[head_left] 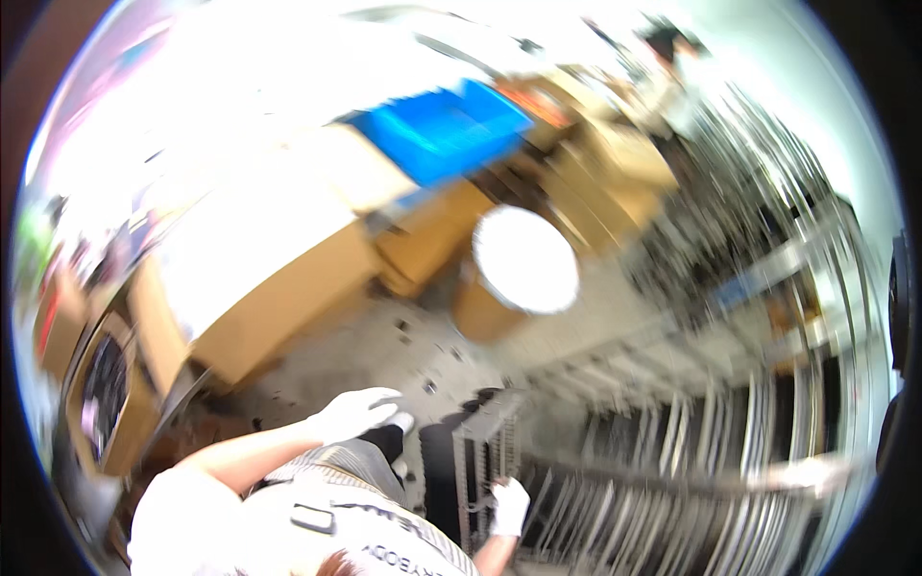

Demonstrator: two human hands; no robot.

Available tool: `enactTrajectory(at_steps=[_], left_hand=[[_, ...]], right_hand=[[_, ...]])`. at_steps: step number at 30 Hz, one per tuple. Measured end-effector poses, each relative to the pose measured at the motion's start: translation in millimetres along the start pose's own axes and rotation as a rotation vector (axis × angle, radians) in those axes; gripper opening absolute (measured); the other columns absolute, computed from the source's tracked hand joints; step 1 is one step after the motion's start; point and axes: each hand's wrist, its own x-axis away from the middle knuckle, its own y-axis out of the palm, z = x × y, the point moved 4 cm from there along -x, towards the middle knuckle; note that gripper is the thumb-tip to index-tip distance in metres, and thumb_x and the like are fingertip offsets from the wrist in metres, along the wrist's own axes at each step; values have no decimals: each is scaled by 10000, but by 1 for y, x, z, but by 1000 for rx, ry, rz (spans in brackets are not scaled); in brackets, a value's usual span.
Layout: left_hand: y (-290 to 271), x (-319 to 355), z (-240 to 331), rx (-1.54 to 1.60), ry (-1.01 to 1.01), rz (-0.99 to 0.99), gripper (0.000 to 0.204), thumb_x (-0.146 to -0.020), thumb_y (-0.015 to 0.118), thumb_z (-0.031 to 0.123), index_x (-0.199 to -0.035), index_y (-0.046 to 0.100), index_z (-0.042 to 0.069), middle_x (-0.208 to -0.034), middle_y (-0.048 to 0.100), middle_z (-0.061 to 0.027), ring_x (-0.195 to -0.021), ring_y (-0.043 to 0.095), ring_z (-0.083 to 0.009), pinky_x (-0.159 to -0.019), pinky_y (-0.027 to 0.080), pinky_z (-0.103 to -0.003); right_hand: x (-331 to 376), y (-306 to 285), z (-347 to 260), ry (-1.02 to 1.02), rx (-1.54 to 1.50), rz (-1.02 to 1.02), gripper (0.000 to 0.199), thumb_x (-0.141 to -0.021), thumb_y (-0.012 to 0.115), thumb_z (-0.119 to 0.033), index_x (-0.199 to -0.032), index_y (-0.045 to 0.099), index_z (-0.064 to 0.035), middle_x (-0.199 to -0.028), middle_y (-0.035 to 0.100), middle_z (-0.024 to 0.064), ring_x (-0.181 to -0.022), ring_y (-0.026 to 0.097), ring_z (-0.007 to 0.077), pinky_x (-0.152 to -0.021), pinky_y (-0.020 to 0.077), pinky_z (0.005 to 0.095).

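My left hand (357, 415), in a white glove, hangs in front of my body with its fingers stretched out and nothing in them. Beyond it is the floor. My right hand (509, 509), also white-gloved, is low at the right, its fingers curled on the edge of a slotted rack (488, 432). That rack stands upright, with a dark side panel and a grey slotted frame. Blur hides the finer detail of the right fingertips.
Cardboard boxes (288, 298) and a pale worktop fill the left. A blue bin (447, 130) sits farther back. A round brown drum with a white liner (526, 259) stands on the floor (384, 346). Metal racks (672, 461) line the right; another person (672, 86) is at the far right.
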Motion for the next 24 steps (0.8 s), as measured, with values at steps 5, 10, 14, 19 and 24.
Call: enactTrajectory(at_steps=[5, 10, 14, 19, 24], left_hand=[[-103, 40, 65, 224, 22, 252, 411, -968, 536, 381, -1287, 582, 127, -1123, 660, -108, -882, 619, -193, -850, 497, -333], [-217, 61, 60, 289, 204, 718, 539, -946, 577, 407, -1371, 513, 82, -909, 656, -106, -794, 594, -174, -773, 493, -316], [-321, 87, 1, 457, 169, 1018, 446, -943, 580, 367, -1194, 577, -1, -764, 631, -106, -685, 608, -161, -674, 498, -333], [-378, 133, -106, 843, -35, 1396, 308, -966, 556, 313, -996, 607, 11, -659, 612, -52, -538, 572, -136, -539, 472, -284], [-405, 168, -200, 1109, 48, 1714, 343, -999, 543, 315, -820, 535, 22, -631, 609, -74, -473, 530, -140, -462, 426, -286]], right_hand=[[-49, 32, -272, -550, 223, 3, 184, -686, 683, -53, -842, 588, -67, -645, 561, 81, -599, 567, 190, -600, 482, 341], [-16, 120, -509, -1470, 679, 188, 176, -685, 673, -70, -841, 592, -79, -552, 534, 80, -497, 563, 271, -508, 442, 405], [31, 253, -629, -2111, 766, 49, 101, -716, 631, -63, -781, 555, -78, -533, 451, 41, -489, 512, 239, -499, 408, 381], [112, 435, -688, -2328, 922, -546, 61, -776, 567, -41, -786, 516, -74, -605, 595, 102, -589, 621, 292, -573, 484, 398], [190, 541, -690, -2837, 667, -720, 60, -766, 581, -48, -765, 521, -46, -612, 592, 78, -621, 647, 249, -585, 485, 365]])
